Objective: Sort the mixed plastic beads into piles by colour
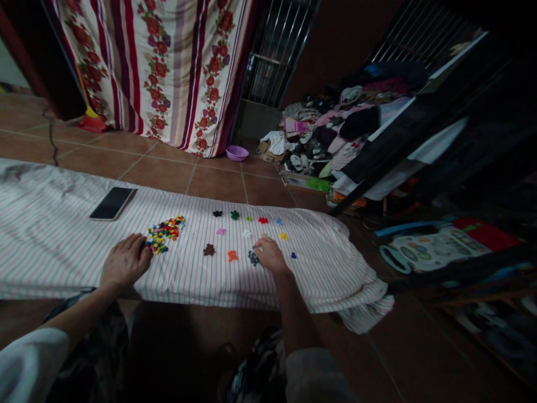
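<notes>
A heap of small multicoloured pieces lies on a striped cloth. My left hand rests on the cloth at the heap's left edge, fingers close together; whether anything is under them is hidden. My right hand has its fingertips pinched just above a dark grey cluster; anything between them is too small to make out. Around it are small single-colour groups: orange, brown, white, yellow, dark blue, red, dark green and black.
A phone lies on the cloth left of the heap. Beyond the cloth's far edge are a purple basin, a floral curtain and a pile of clothes. A colourful toy panel is at the right.
</notes>
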`<move>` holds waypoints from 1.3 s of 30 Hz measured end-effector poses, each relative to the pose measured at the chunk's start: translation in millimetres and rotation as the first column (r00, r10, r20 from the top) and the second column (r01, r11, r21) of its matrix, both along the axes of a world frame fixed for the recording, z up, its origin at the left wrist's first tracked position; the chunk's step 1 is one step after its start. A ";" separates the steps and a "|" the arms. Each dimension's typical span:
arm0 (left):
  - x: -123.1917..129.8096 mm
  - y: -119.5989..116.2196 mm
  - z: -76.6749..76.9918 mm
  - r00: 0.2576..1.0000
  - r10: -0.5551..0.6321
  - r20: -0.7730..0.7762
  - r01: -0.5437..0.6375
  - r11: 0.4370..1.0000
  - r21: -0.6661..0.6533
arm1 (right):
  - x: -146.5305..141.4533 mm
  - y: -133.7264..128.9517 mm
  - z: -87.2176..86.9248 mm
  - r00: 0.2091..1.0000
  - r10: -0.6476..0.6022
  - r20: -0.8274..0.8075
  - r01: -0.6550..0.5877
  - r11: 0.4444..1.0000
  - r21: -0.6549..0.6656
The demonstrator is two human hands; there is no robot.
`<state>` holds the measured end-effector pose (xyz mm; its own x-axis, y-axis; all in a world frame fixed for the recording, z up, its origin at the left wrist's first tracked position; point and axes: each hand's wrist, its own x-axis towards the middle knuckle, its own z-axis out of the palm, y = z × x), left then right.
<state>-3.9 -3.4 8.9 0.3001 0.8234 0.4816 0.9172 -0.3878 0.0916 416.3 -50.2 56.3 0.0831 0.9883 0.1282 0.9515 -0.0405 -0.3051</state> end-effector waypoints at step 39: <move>1.4 5.0 -13.0 0.998 0.008 0.068 -0.006 0.999 -0.032 | -67.0 -68.5 14.0 0.855 0.029 -0.518 0.110 0.965 0.237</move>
<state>-2.5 1.6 -4.2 0.2618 0.8405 0.4743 0.9111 -0.3773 0.1658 349.3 -118.7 70.3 0.2451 0.9231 0.2962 0.6542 0.0680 -0.7532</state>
